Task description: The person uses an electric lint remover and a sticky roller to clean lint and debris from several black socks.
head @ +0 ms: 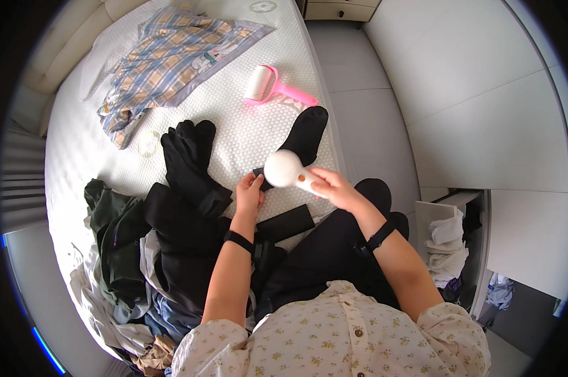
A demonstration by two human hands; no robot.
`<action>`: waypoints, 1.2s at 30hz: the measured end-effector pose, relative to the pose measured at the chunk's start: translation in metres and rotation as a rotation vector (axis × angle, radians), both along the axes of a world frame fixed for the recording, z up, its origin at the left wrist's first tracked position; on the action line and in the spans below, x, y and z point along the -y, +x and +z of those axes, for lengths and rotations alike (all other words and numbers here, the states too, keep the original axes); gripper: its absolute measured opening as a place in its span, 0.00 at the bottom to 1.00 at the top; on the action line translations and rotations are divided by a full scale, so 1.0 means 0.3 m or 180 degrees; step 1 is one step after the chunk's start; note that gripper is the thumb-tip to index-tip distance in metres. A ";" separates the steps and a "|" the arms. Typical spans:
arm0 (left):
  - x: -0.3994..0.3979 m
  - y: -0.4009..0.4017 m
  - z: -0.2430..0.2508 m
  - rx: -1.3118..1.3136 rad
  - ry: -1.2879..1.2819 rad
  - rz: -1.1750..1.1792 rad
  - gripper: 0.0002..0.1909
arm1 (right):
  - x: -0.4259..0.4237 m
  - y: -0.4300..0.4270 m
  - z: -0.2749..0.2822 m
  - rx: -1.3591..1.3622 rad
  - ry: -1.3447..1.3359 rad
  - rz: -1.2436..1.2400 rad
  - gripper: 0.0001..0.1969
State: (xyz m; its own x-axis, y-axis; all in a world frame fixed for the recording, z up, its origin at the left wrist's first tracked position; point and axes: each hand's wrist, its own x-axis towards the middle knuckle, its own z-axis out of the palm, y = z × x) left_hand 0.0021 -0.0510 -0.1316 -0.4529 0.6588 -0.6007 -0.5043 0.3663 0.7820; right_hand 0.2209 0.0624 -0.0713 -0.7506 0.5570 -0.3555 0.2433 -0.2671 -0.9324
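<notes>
My right hand (333, 186) grips the handle of a white fabric shaver (282, 168), whose round head lies over the middle of a black sock (307, 132). With its fingertips, my left hand (250, 191) pinches the cuff end of that sock at the left of the shaver. The toe of the sock points up and right across the mattress. Just below the hands lies a flat black rectangular object (286, 224). Above the sock rests a pink lint roller (284, 89). Several more black socks (189, 165) lie in a bunch to the left.
A plaid blanket (170, 61) lies crumpled on the mattress (232, 127) at the upper left. Heaped clothes (123, 245) cover its lower left. On the right, an open drawer (434, 207) holds folded white items below pale cabinet doors (482, 113). My black-clad legs are at the bed's edge.
</notes>
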 end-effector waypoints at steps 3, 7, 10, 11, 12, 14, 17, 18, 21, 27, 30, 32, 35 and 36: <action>0.008 -0.017 -0.015 0.0362 -0.0025 0.0028 0.04 | 0.031 -0.019 -0.014 0.0281 0.0242 0.0487 0.22; 0.016 -0.025 -0.028 0.0507 0.0283 -0.0098 0.05 | -0.045 0.061 -0.020 0.0446 0.0143 -0.0130 0.20; 0.014 -0.020 -0.036 0.0488 0.0318 -0.0101 0.06 | -0.096 0.117 0.005 0.0484 0.0393 -0.0239 0.20; 0.016 -0.022 -0.041 0.0500 0.0326 -0.0100 0.06 | -0.090 0.118 0.009 0.0480 0.0462 -0.0285 0.20; 0.017 -0.026 -0.049 0.0463 0.0241 -0.0081 0.06 | -0.081 0.112 0.019 0.0476 0.0538 -0.0335 0.20; 0.013 -0.026 -0.062 0.0412 0.0162 -0.0075 0.06 | -0.029 0.061 0.000 0.0446 0.0348 -0.0070 0.20; 0.003 -0.023 -0.050 0.0305 0.0004 -0.0119 0.06 | 0.048 -0.039 0.020 0.0585 0.0246 0.0597 0.20; -0.003 -0.011 -0.046 0.0330 0.0067 -0.0084 0.06 | 0.058 -0.043 0.003 0.0574 0.0118 0.0555 0.20; 0.011 -0.023 -0.057 0.0393 0.0231 -0.0089 0.05 | -0.011 -0.002 -0.029 0.0439 0.0073 0.0522 0.20; 0.021 -0.027 -0.069 0.0445 0.0363 -0.0116 0.05 | -0.090 0.114 0.015 0.0468 0.0178 -0.0366 0.17; 0.012 -0.022 -0.062 0.0451 0.0291 -0.0082 0.05 | -0.047 0.075 -0.023 0.0438 0.0122 -0.0051 0.19; 0.009 -0.029 -0.064 0.0414 0.0162 -0.0086 0.05 | 0.006 0.018 -0.044 0.0385 0.0039 0.0298 0.20; 0.024 -0.051 -0.072 0.0503 0.0234 -0.0113 0.06 | 0.037 -0.032 -0.049 0.0262 0.0115 0.0361 0.21; 0.018 -0.043 -0.057 0.0513 0.0239 -0.0140 0.06 | 0.017 -0.015 -0.040 0.0297 0.0104 0.0310 0.20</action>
State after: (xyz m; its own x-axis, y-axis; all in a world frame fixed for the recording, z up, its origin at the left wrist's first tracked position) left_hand -0.0106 -0.0564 -0.1487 -0.3245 0.7215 -0.6116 -0.6101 0.3345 0.7183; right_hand 0.2165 0.0572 -0.0832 -0.7662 0.4956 -0.4091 0.3526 -0.2080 -0.9124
